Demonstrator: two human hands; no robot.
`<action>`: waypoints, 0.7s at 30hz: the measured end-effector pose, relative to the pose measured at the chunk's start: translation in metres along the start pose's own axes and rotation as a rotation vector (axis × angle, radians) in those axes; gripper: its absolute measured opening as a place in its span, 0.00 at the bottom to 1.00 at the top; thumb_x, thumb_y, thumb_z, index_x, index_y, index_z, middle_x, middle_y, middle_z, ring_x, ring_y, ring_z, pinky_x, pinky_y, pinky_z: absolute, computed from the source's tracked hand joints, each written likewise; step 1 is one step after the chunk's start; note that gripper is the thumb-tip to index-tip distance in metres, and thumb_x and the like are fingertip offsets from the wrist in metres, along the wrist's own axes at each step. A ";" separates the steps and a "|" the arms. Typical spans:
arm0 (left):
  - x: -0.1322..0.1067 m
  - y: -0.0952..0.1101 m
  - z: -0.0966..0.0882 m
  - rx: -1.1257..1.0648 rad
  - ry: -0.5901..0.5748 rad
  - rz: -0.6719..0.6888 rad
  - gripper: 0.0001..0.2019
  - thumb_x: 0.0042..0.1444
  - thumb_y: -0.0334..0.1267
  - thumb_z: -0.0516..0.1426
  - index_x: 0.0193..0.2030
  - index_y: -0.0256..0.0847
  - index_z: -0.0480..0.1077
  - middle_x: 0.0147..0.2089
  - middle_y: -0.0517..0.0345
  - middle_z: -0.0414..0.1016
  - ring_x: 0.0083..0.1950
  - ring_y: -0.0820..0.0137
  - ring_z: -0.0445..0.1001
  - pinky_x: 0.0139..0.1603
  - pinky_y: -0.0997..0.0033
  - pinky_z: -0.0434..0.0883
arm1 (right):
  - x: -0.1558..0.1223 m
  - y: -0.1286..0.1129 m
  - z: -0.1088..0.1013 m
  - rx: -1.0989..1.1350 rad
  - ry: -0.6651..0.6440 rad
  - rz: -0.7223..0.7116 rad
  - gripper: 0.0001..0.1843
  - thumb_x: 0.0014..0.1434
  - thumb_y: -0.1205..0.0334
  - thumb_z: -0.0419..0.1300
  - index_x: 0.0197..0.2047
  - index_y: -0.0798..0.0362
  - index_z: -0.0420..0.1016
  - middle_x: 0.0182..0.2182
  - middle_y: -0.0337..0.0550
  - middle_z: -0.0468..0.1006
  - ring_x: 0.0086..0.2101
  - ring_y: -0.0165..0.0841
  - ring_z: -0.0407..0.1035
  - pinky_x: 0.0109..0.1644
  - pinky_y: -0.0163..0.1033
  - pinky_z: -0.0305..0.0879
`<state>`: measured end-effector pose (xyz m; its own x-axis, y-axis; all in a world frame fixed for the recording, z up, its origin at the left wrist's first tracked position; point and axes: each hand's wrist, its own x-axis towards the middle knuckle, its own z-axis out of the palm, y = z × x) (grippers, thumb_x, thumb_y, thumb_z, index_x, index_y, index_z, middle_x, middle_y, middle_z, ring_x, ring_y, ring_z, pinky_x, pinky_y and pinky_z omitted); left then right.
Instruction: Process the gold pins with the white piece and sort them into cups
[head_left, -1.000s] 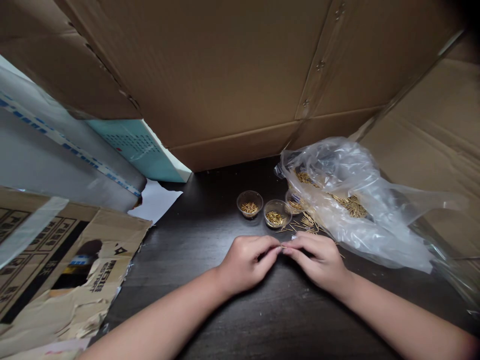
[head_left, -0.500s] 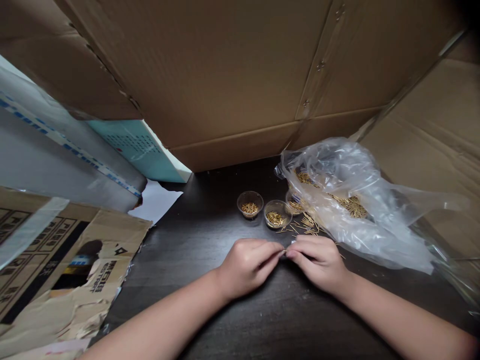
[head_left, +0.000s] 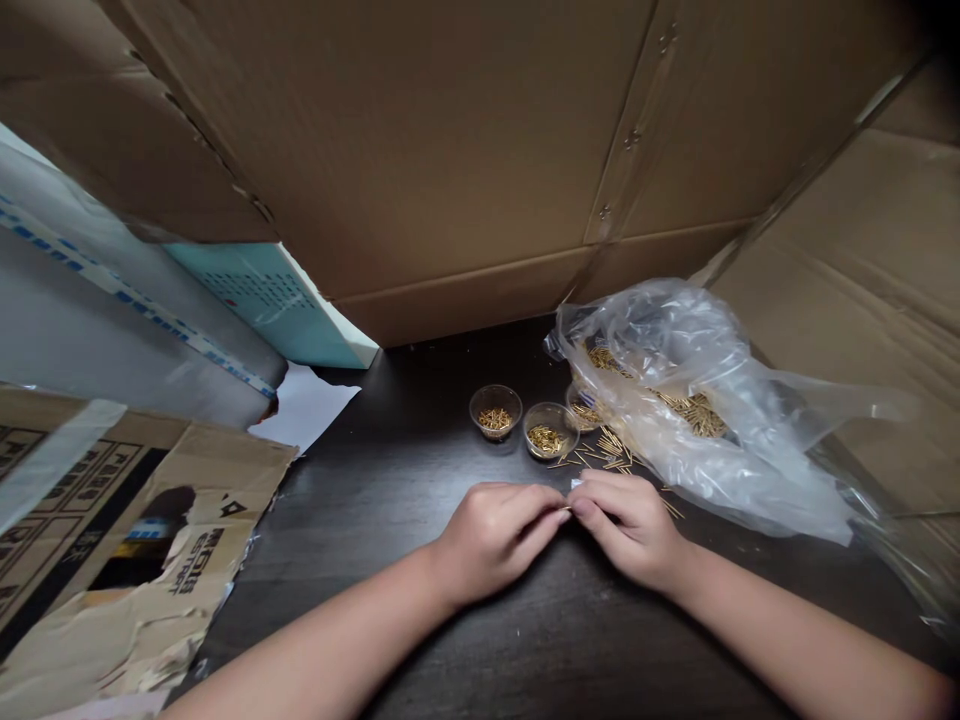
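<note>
My left hand (head_left: 499,540) pinches a small brass-coloured pin (head_left: 565,508) between thumb and forefinger. Fingertip to fingertip with it, my right hand (head_left: 628,525) is closed in a pinch at the pin's other end; a small white scrap (head_left: 576,484) shows by its forefinger. Just beyond the hands stand three clear plastic cups: a left cup (head_left: 495,412), a middle cup (head_left: 551,431) and a right cup (head_left: 583,406) partly under the bag, all holding small brass pieces. Loose brass pins (head_left: 616,450) lie on the dark table between the cups and my right hand.
A clear plastic bag (head_left: 765,470) with more brass pins spreads over the right side. Cardboard walls (head_left: 450,150) enclose the back and right. At left are a torn carton (head_left: 202,460), a grey wrapped package (head_left: 112,330), a teal box (head_left: 277,300) and white paper (head_left: 319,408).
The whole view has shifted slightly, so the scene sits a little further left. The fingertips have come closer together around the pin, and less of it shows between them.
</note>
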<state>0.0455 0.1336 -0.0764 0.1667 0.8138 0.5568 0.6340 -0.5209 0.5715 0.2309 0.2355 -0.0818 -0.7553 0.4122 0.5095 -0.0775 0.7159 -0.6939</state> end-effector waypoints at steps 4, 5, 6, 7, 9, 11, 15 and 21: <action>0.000 0.002 -0.001 0.000 0.021 -0.023 0.05 0.66 0.33 0.59 0.47 0.37 0.73 0.34 0.56 0.82 0.28 0.72 0.78 0.31 0.76 0.73 | 0.000 -0.002 0.001 -0.039 0.021 -0.001 0.12 0.70 0.67 0.53 0.34 0.53 0.73 0.24 0.39 0.69 0.25 0.31 0.64 0.28 0.36 0.60; 0.000 0.003 -0.001 -0.005 0.035 -0.037 0.07 0.66 0.33 0.59 0.49 0.37 0.73 0.32 0.57 0.81 0.27 0.73 0.77 0.30 0.76 0.72 | 0.000 -0.004 0.001 -0.054 0.043 -0.010 0.12 0.69 0.67 0.53 0.34 0.52 0.73 0.24 0.39 0.69 0.24 0.31 0.64 0.27 0.36 0.61; -0.001 0.003 -0.001 -0.013 0.050 -0.051 0.09 0.65 0.34 0.60 0.51 0.37 0.73 0.31 0.58 0.80 0.26 0.73 0.76 0.29 0.77 0.71 | 0.001 -0.007 0.000 -0.074 0.069 -0.026 0.12 0.69 0.67 0.53 0.34 0.52 0.73 0.23 0.39 0.70 0.23 0.31 0.64 0.26 0.36 0.61; -0.001 0.004 -0.002 -0.020 0.065 -0.066 0.11 0.65 0.36 0.60 0.53 0.37 0.72 0.30 0.59 0.79 0.25 0.74 0.75 0.28 0.77 0.71 | 0.001 -0.011 -0.003 -0.094 0.093 -0.048 0.11 0.69 0.67 0.53 0.34 0.52 0.73 0.23 0.40 0.70 0.23 0.31 0.64 0.26 0.37 0.61; -0.002 0.004 -0.002 -0.028 0.084 -0.088 0.13 0.65 0.37 0.60 0.55 0.37 0.72 0.29 0.59 0.79 0.26 0.74 0.75 0.29 0.78 0.71 | 0.002 -0.024 -0.011 -0.141 0.117 -0.111 0.09 0.69 0.66 0.54 0.37 0.50 0.73 0.24 0.41 0.74 0.23 0.32 0.67 0.25 0.38 0.64; -0.002 0.003 -0.002 -0.030 0.087 -0.108 0.12 0.65 0.36 0.60 0.54 0.37 0.73 0.30 0.58 0.79 0.27 0.73 0.76 0.30 0.77 0.72 | 0.005 -0.040 -0.027 -0.200 0.105 -0.177 0.07 0.69 0.65 0.55 0.43 0.48 0.75 0.26 0.42 0.78 0.25 0.35 0.73 0.28 0.40 0.68; -0.002 0.001 -0.002 -0.067 0.061 -0.133 0.09 0.66 0.34 0.59 0.51 0.37 0.74 0.34 0.56 0.82 0.31 0.72 0.79 0.34 0.76 0.74 | 0.012 -0.069 -0.072 -0.434 0.215 -0.113 0.06 0.68 0.60 0.60 0.47 0.43 0.77 0.31 0.43 0.81 0.28 0.37 0.75 0.32 0.43 0.70; -0.001 0.004 -0.002 -0.115 -0.042 -0.162 0.07 0.68 0.34 0.53 0.40 0.39 0.72 0.33 0.55 0.79 0.32 0.70 0.77 0.35 0.74 0.72 | 0.014 -0.037 -0.145 -0.819 0.325 0.104 0.09 0.67 0.52 0.62 0.40 0.46 0.80 0.32 0.45 0.82 0.28 0.36 0.73 0.32 0.44 0.63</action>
<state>0.0469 0.1302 -0.0733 0.1022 0.8980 0.4279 0.5648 -0.4065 0.7181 0.3173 0.2965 0.0253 -0.5010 0.5478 0.6700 0.5654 0.7933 -0.2258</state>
